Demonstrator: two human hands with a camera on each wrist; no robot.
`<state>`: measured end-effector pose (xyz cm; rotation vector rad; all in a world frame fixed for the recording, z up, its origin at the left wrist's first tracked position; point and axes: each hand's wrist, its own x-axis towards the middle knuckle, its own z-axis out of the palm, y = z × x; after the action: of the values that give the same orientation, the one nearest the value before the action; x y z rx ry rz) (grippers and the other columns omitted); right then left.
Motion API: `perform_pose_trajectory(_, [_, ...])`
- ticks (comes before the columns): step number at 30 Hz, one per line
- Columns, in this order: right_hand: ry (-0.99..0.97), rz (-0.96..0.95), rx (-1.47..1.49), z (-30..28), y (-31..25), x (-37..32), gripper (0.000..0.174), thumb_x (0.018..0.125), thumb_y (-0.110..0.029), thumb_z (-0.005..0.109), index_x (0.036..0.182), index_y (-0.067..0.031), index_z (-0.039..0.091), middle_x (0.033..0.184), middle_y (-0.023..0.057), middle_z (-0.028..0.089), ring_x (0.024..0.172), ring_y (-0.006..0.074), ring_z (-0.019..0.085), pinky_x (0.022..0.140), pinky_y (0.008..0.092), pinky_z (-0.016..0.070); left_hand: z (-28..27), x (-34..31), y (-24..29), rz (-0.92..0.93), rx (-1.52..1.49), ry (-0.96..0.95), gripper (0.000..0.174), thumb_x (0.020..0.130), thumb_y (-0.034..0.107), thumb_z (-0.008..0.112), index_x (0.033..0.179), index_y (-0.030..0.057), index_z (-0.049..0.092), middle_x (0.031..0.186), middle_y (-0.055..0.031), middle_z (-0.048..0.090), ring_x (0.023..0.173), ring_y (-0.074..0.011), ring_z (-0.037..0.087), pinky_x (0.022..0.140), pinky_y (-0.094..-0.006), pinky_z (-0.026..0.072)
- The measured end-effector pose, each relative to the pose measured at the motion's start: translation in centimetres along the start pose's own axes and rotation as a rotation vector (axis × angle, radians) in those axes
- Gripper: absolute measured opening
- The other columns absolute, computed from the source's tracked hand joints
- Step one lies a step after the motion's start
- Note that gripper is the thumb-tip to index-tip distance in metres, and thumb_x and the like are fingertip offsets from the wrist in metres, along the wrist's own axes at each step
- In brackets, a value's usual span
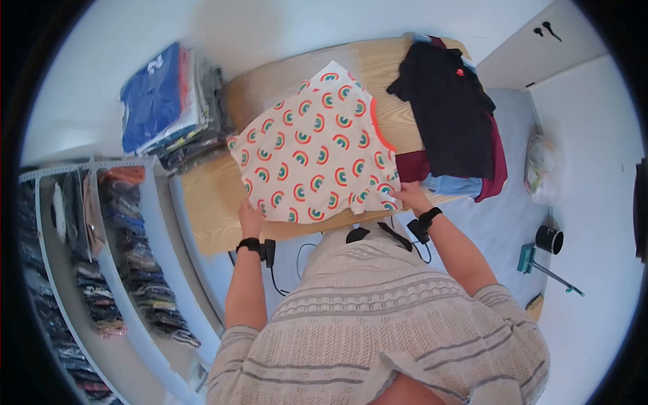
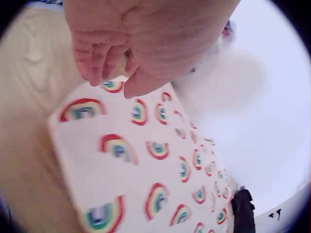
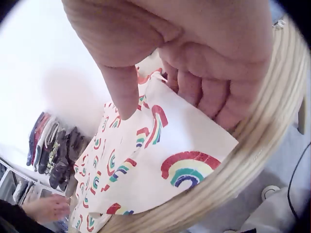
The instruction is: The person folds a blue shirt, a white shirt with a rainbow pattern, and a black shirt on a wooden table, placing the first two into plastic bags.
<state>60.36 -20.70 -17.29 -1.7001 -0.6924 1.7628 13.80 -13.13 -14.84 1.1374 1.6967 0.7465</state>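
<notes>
A cream garment [image 1: 317,152] printed with rainbows is spread over the wooden table [image 1: 209,196], with orange trim along its right side. My left hand [image 1: 251,219] pinches its near left corner between thumb and fingers; in the left wrist view the fabric hangs from the fingertips [image 2: 95,77]. At the near right corner, my right hand [image 1: 415,197] grips the cloth. The right wrist view shows the thumb [image 3: 124,97] over the fabric and the other fingers curled behind its edge, partly hidden by it.
Folded dark clothes, a black shirt [image 1: 449,108] on top, lie at the table's right end. Bagged garments [image 1: 158,101] are stacked at the back left. A shelf rack [image 1: 162,250] of packed clothes stands left. A black bin [image 1: 549,239] is on the floor at right.
</notes>
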Motion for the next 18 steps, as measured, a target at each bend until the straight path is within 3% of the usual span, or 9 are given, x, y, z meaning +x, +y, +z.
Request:
perform_pose_trajectory(1, [-0.027,0.019,0.058,0.8,-1.2,-1.2,0.029,0.081,-0.017,0.067,0.105,-0.0015,0.062,0.09,0.0012,0.064,0.08,0.0083,0.056,0.07,0.023,0.0435,-0.5,-1.4,-1.9,-0.097,0.172,0.042,0.048,0.078,0.006,0.061,0.122,-0.0039,0.044,0.112,-0.0154,0.058,0.099,-0.0231,0.058,0.085,-0.033,0.0466])
perform_pose_trajectory(3, [-0.013,0.068,-0.03,1.2,-2.0,-1.4,0.029,0.083,-0.016,0.064,0.107,0.0002,0.061,0.096,0.003,0.064,0.084,0.0097,0.057,0.075,0.0246,0.0439,-0.4,-2.6,-4.3,-0.201,0.335,0.089,0.048,0.078,0.011,0.065,0.12,-0.0038,0.046,0.111,-0.0149,0.058,0.099,-0.0227,0.059,0.083,-0.0323,0.047])
perform_pose_trajectory(5, [0.009,0.081,-0.072,1.7,-3.1,-2.3,0.027,0.087,-0.015,0.058,0.108,0.0018,0.061,0.102,0.0053,0.064,0.09,0.0113,0.057,0.082,0.027,0.0435,0.9,-3.8,-5.3,-0.18,-0.062,0.18,0.048,0.077,0.019,0.07,0.115,-0.0031,0.051,0.107,-0.0127,0.06,0.094,-0.021,0.059,0.081,-0.0315,0.0468])
perform_pose_trajectory(9, [0.053,0.063,-0.177,1.2,-3.2,-1.7,0.025,0.088,-0.014,0.057,0.107,0.0014,0.061,0.1,0.005,0.064,0.088,0.0116,0.059,0.08,0.0265,0.0454,2.3,-2.3,-3.5,-0.254,0.04,-0.008,0.046,0.079,0.019,0.068,0.115,-0.0033,0.052,0.104,-0.0101,0.061,0.091,-0.0185,0.059,0.08,-0.0309,0.0462])
perform_pose_trajectory(11, [0.027,0.031,0.09,0.3,-1.7,-0.4,0.026,0.089,-0.016,0.057,0.109,0.0007,0.06,0.098,0.0048,0.064,0.085,0.0121,0.06,0.075,0.0266,0.048,2.9,-1.2,-4.3,-0.046,0.085,-0.064,0.041,0.081,0.019,0.065,0.114,-0.0026,0.052,0.099,-0.0078,0.062,0.085,-0.0159,0.058,0.076,-0.0298,0.0466])
perform_pose_trajectory(12, [0.018,0.035,0.081,0.5,-2.1,-0.9,0.026,0.089,-0.016,0.057,0.109,0.0007,0.06,0.098,0.0048,0.064,0.085,0.0121,0.06,0.075,0.0266,0.048,2.9,-1.1,-4.1,-0.054,0.08,-0.055,0.041,0.081,0.019,0.065,0.114,-0.0026,0.052,0.099,-0.0078,0.062,0.085,-0.0159,0.058,0.076,-0.0298,0.0466])
perform_pose_trajectory(14, [0.074,0.018,0.168,0.7,-3.9,-2.2,0.029,0.09,-0.018,0.056,0.113,-0.001,0.057,0.097,0.0048,0.064,0.083,0.0123,0.061,0.069,0.0265,0.0501,2.8,-1.7,-1.9,-0.058,-0.309,-0.021,0.035,0.083,0.021,0.063,0.11,-0.0001,0.054,0.094,-0.0072,0.062,0.08,-0.0139,0.058,0.071,-0.0293,0.0466])
perform_pose_trajectory(15, [0.056,0.002,0.174,0.1,-3.8,-2.2,0.026,0.09,-0.023,0.057,0.108,-0.0042,0.058,0.091,0.0028,0.064,0.081,0.0107,0.061,0.065,0.0254,0.0501,2.4,-3.3,1.2,-0.198,-0.556,-0.041,0.031,0.084,0.022,0.062,0.108,0.0025,0.057,0.093,-0.0069,0.063,0.079,-0.0135,0.058,0.069,-0.0294,0.0468])
perform_pose_trajectory(18, [0.068,0.063,0.044,-1.8,-2.8,-1.6,0.021,0.089,-0.026,0.058,0.099,-0.0071,0.059,0.084,-0.0005,0.063,0.073,0.0078,0.06,0.06,0.0228,0.0484,0.9,-3.8,0.1,-0.326,-0.338,-0.048,0.036,0.084,0.022,0.062,0.109,-0.0032,0.053,0.089,-0.0103,0.063,0.076,-0.0156,0.061,0.06,-0.0265,0.0485])
